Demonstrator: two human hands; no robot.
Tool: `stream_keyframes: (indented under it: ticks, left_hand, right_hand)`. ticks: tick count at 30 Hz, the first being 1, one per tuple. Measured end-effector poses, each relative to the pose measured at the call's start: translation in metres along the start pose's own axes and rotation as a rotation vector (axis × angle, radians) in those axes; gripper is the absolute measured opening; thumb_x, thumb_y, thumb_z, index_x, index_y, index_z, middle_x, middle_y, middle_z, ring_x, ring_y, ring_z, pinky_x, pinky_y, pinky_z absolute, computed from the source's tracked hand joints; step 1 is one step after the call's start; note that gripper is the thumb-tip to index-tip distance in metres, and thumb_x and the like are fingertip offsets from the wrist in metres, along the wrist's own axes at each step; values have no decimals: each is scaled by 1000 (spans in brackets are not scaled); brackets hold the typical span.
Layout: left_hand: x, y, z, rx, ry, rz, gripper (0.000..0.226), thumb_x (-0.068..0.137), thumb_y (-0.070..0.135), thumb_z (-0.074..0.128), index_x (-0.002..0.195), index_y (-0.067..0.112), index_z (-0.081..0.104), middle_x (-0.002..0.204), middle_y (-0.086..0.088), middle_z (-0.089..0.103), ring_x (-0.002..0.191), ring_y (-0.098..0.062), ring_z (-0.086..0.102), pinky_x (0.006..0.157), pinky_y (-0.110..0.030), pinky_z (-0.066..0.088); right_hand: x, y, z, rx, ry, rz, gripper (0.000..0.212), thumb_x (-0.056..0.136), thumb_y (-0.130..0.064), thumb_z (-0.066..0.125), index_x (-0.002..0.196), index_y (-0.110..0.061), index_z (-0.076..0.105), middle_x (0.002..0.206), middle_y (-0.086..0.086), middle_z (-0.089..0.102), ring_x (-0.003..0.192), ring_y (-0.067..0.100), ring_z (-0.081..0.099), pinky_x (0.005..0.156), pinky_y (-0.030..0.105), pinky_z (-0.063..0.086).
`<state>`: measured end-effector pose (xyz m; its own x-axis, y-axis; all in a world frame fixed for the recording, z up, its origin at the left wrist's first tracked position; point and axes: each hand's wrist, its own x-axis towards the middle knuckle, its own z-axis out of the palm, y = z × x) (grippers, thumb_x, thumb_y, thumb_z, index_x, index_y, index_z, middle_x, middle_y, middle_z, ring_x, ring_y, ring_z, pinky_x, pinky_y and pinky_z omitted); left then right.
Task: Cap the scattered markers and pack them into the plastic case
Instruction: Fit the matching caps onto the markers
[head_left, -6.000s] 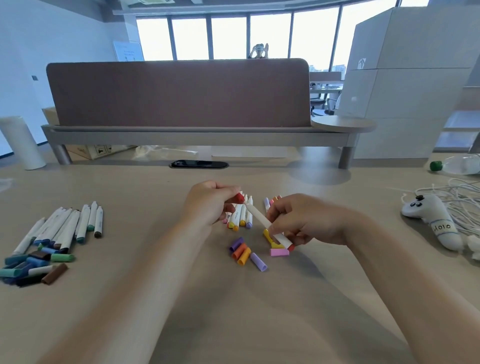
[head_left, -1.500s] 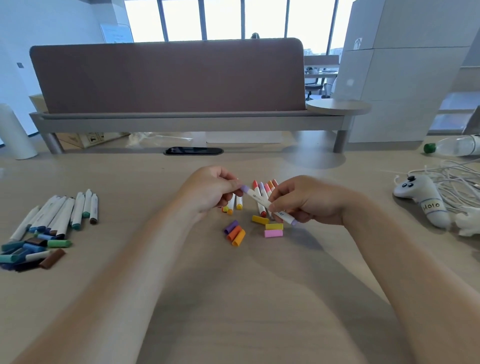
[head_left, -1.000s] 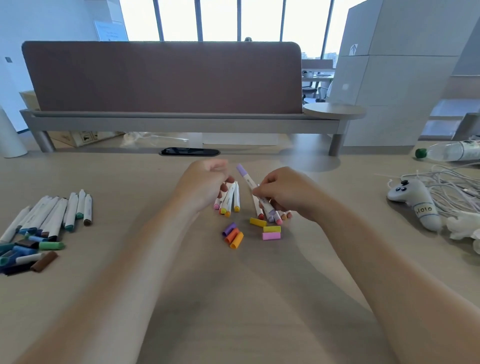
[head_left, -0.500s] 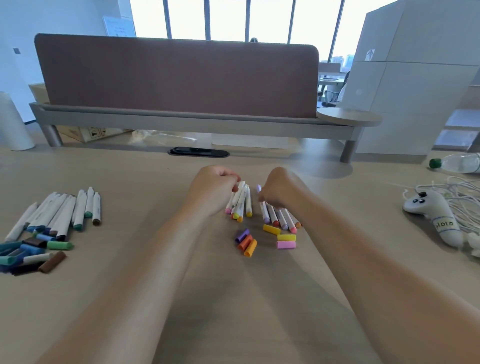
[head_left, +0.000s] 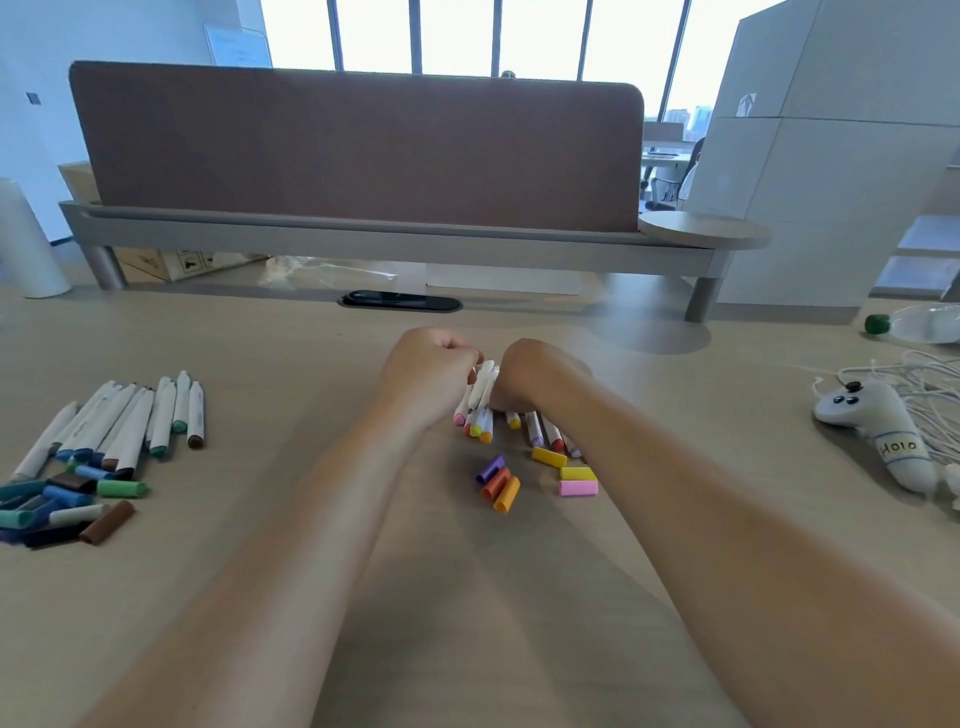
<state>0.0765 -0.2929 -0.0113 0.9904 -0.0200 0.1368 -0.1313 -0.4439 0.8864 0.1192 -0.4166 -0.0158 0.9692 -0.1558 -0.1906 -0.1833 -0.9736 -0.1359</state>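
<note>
A bunch of white markers (head_left: 480, 402) with pink, yellow and orange ends lies at the table's middle. My left hand (head_left: 431, 371) is curled around their far ends. My right hand (head_left: 530, 374) is fisted right beside it, pressed against the same bunch, with its fingers hidden. More markers (head_left: 543, 434) with purple and red ends poke out beneath my right wrist. Loose caps lie nearer me: purple (head_left: 489, 468), orange (head_left: 496, 481), amber (head_left: 507, 494), two yellow (head_left: 549, 457) and pink (head_left: 577, 488). No plastic case is visible.
A row of white markers (head_left: 119, 421) with blue, green and brown caps (head_left: 57, 499) lies at the left. A white game controller (head_left: 878, 431) and cables sit at the right, with a bottle (head_left: 919, 325) behind. A raised shelf with a brown divider (head_left: 358, 145) spans the back.
My right hand capped the purple marker, laid it with the right group, then moved left against the left bunch. My left hand stayed curled at that bunch.
</note>
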Motion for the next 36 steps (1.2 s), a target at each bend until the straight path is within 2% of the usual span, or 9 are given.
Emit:
stream_keyframes:
  ticks: [6, 9, 13, 16, 19, 24, 28, 31, 36]
  left_hand:
    - [-12, 4, 10, 263, -96, 178, 10, 93, 21, 57, 90, 21, 67, 87, 3, 67, 76, -11, 58, 55, -23, 39]
    - [-19, 7, 19, 459, -270, 264, 14, 91, 18, 60, 93, 20, 74, 97, -2, 70, 85, -15, 61, 65, -24, 43]
    - [-26, 6, 27, 618, -449, 348, 18, 91, 23, 63, 103, 31, 74, 106, 5, 67, 91, -7, 51, 84, -25, 43]
    - [-26, 3, 34, 708, -466, 416, 20, 89, 27, 64, 106, 33, 73, 95, 8, 62, 83, -9, 55, 64, -19, 38]
    - [-26, 2, 38, 771, -444, 456, 16, 90, 28, 64, 104, 31, 71, 92, 6, 57, 92, -17, 56, 69, -20, 39]
    - [-25, 0, 38, 786, -470, 456, 3, 89, 26, 66, 89, 26, 64, 89, 4, 56, 81, -13, 52, 55, -20, 30]
    - [-24, 4, 30, 640, -421, 384, 4, 90, 22, 65, 94, 21, 67, 80, 9, 58, 74, -8, 51, 59, -22, 31]
    - [-15, 4, 16, 290, -328, 231, 3, 89, 18, 67, 88, 21, 67, 81, 4, 73, 68, -9, 60, 60, -21, 46]
    - [-3, -7, 4, -164, -276, 6, 18, 96, 4, 55, 94, 14, 70, 76, -1, 70, 60, -12, 48, 59, -26, 44]
  right_hand:
    - [-27, 32, -23, 350, -36, -22, 17, 83, -12, 63, 68, -6, 57, 64, 7, 46, 52, 18, 38, 50, 24, 34]
    - [-44, 60, -30, 513, -56, -3, 23, 78, -11, 64, 57, -9, 55, 52, 4, 43, 43, 16, 33, 45, 21, 27]
    - [-58, 88, -30, 699, -154, 23, 27, 82, -14, 65, 58, -12, 53, 53, 3, 42, 44, 14, 29, 45, 21, 20]
    - [-63, 99, -22, 816, -206, 29, 34, 88, -15, 65, 57, -13, 49, 51, 0, 41, 41, 11, 27, 45, 22, 17]
    - [-63, 102, -13, 899, -235, 20, 35, 90, -15, 64, 58, -14, 48, 48, 0, 41, 37, 10, 29, 45, 21, 16]
    - [-65, 103, -9, 975, -259, -20, 29, 90, -15, 62, 64, -12, 52, 47, -1, 43, 39, 10, 29, 43, 20, 18]
    - [-66, 107, -9, 981, -259, -61, 21, 90, -16, 60, 71, -9, 61, 51, 1, 49, 40, 10, 33, 42, 19, 19]
    - [-65, 115, -9, 987, -259, -101, 22, 92, -16, 58, 72, -7, 60, 55, 4, 51, 41, 10, 38, 38, 19, 22]
    - [-67, 121, -11, 987, -342, -234, 10, 90, -1, 56, 82, -6, 53, 57, 7, 42, 43, 11, 29, 44, 23, 15]
